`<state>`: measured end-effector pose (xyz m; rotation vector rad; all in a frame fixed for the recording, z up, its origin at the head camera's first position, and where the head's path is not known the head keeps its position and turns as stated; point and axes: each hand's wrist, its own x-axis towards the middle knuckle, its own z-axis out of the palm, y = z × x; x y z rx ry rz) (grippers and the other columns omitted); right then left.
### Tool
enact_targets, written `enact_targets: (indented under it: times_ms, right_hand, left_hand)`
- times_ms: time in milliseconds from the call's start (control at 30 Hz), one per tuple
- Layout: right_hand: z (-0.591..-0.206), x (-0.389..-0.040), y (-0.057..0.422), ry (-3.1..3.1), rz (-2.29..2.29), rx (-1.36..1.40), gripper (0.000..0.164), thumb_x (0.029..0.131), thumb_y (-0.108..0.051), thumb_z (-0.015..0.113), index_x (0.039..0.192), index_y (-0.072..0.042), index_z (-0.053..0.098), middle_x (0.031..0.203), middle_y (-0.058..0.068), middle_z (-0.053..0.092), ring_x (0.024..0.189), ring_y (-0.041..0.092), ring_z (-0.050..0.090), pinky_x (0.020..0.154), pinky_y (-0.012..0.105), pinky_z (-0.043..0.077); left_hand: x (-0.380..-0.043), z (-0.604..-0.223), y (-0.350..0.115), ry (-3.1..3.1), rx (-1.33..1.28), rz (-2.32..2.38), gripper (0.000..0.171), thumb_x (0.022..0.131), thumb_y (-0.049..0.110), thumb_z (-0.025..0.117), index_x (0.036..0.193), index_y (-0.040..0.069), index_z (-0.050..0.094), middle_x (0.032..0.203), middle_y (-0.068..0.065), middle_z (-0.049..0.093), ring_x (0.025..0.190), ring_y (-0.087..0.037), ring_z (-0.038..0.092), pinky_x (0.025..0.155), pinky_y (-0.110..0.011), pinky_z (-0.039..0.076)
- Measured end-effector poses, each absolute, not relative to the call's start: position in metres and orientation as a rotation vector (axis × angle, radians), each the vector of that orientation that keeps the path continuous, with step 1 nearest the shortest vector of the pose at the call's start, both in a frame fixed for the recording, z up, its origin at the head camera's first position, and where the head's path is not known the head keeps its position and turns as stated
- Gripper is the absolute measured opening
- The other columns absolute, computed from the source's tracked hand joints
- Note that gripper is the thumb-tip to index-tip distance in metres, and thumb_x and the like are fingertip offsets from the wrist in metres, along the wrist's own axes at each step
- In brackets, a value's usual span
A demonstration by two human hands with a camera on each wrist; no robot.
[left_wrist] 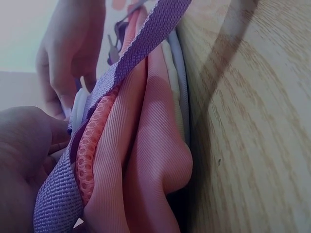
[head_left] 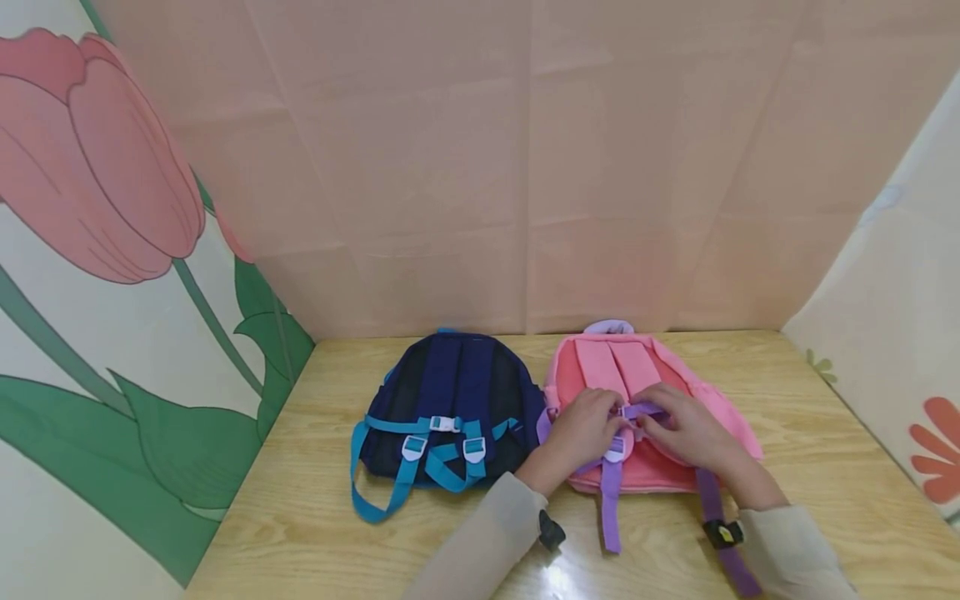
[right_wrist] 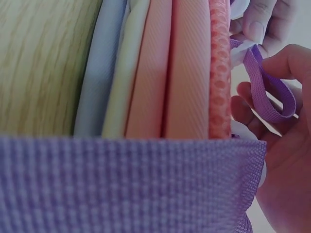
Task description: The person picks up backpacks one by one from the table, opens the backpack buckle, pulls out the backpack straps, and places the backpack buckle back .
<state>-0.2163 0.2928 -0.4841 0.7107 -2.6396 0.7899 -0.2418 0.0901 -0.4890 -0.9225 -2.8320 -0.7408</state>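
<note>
A pink backpack [head_left: 585,375] lies on the table with its shoulder straps facing up. Both hands meet over its purple chest strap [head_left: 643,410]. My left hand [head_left: 581,427] pinches the small white buckle [right_wrist: 240,52] on that strap. From the other side, my right hand [head_left: 690,427] holds the strap, whose webbing bends into a loop [right_wrist: 265,92] by its fingers in the right wrist view. A white strap adjuster [head_left: 615,450] sits just below the left fingers, its purple webbing [head_left: 611,508] hanging down onto the table.
Left of the pink backpack lies a navy backpack [head_left: 453,375] with blue straps and a white buckle [head_left: 446,424] across them. The wooden table [head_left: 285,508] ends at a plain pink backdrop [head_left: 420,167]. Flower-printed panels [head_left: 112,333] stand at both sides.
</note>
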Motion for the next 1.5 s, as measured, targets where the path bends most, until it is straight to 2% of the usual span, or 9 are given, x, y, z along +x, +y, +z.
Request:
enact_targets:
  times_ms: [367, 700, 1067, 1367, 1500]
  right_hand:
    - [-0.486, -0.215, 0.293, -2.685, 0.793, 0.686, 0.027, 0.09, -0.01, 0.075, 0.116, -0.011, 0.069, 0.109, 0.001, 0.07, 0.098, 0.019, 0.066, 0.079, 0.038, 0.058]
    - [-0.486, -0.213, 0.294, -2.689, 0.8, 0.645, 0.022, 0.09, -0.01, 0.075, 0.111, -0.014, 0.07, 0.106, -0.001, 0.071, 0.095, 0.016, 0.065, 0.08, 0.039, 0.057]
    - [-0.483, -0.212, 0.297, -2.613, 0.787, 0.66, 0.025, 0.086, -0.004, 0.076, 0.109, -0.014, 0.071, 0.103, -0.004, 0.071, 0.091, 0.011, 0.062, 0.078, 0.035, 0.054]
    - [-0.483, -0.214, 0.302, -2.504, 0.867, 0.666, 0.031, 0.082, 0.002, 0.075, 0.108, -0.014, 0.069, 0.1, -0.002, 0.069, 0.08, 0.005, 0.055, 0.069, 0.024, 0.047]
    - [-0.48, -0.214, 0.303, -2.475, 0.911, 0.655, 0.032, 0.081, 0.004, 0.075, 0.109, -0.013, 0.069, 0.099, -0.002, 0.069, 0.082, 0.004, 0.054, 0.069, 0.02, 0.047]
  left_hand:
    - [-0.24, -0.489, 0.089, -2.841, -0.914, -0.773, 0.021, 0.1, 0.037, 0.063, 0.118, 0.025, 0.064, 0.111, 0.013, 0.063, 0.105, -0.001, 0.055, 0.094, -0.017, 0.047]
    - [-0.241, -0.492, 0.089, -2.827, -0.927, -0.753, 0.018, 0.101, 0.036, 0.063, 0.116, 0.026, 0.064, 0.106, 0.014, 0.062, 0.1, -0.001, 0.053, 0.091, -0.016, 0.046]
    - [-0.241, -0.491, 0.088, -2.83, -0.935, -0.761, 0.02, 0.101, 0.036, 0.063, 0.117, 0.024, 0.064, 0.106, 0.012, 0.061, 0.099, -0.002, 0.052, 0.089, -0.015, 0.047]
    - [-0.242, -0.491, 0.088, -2.824, -0.933, -0.748, 0.024, 0.1, 0.037, 0.063, 0.12, 0.024, 0.064, 0.108, 0.013, 0.062, 0.1, -0.002, 0.052, 0.089, -0.015, 0.046]
    - [-0.242, -0.49, 0.087, -2.821, -0.937, -0.734, 0.025, 0.1, 0.037, 0.063, 0.12, 0.023, 0.064, 0.109, 0.012, 0.063, 0.101, -0.002, 0.053, 0.091, -0.015, 0.046]
